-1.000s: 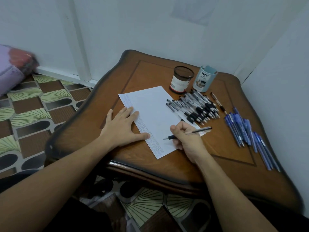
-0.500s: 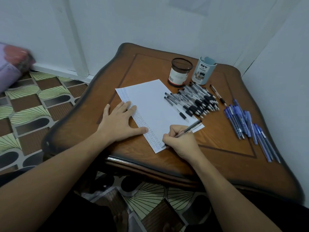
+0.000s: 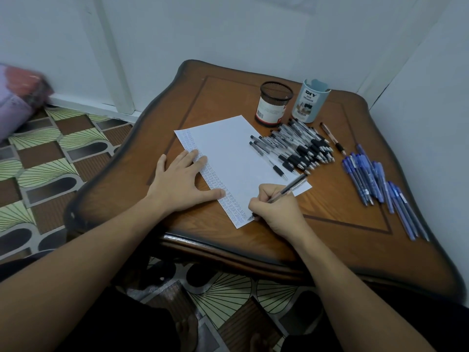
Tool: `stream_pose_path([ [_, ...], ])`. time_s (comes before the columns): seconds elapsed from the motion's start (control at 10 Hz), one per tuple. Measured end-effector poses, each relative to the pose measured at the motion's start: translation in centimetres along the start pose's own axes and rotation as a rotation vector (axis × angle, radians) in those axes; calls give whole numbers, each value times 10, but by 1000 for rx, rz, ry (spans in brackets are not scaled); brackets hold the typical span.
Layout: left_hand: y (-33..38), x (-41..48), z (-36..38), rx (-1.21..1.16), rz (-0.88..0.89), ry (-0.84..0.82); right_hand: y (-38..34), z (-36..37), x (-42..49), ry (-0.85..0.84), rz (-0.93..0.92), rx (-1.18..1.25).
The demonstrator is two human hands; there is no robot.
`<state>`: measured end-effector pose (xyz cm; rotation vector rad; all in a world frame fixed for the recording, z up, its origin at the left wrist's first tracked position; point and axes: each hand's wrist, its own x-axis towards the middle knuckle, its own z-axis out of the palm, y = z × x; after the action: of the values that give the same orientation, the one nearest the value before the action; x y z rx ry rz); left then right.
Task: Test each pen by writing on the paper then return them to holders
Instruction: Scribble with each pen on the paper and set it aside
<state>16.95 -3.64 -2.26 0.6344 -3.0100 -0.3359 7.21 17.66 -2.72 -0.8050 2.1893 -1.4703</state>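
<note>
A white paper lies on the wooden table, with rows of small marks down its left edge. My left hand rests flat on that edge, fingers spread. My right hand grips a black pen with its tip on the paper's near corner. A heap of black pens lies to the right of the paper, and one black pen lies on the sheet. Several blue pens are spread at the far right. A black mesh holder and a pale blue holder stand behind.
A single brown pen lies between the black heap and the blue pens. Walls close in behind and to the right of the table. Patterned floor and a pink bundle are at the left.
My right hand has drawn the pen back toward me and set its tip on the paper's near corner. The left hand stays flat on the sheet.
</note>
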Motion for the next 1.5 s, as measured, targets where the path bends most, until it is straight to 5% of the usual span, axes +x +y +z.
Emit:
stream_pose_path([
  [1.5, -1, 0, 0, -9, -5, -2, -4, -4, -1, 4, -13, 4],
])
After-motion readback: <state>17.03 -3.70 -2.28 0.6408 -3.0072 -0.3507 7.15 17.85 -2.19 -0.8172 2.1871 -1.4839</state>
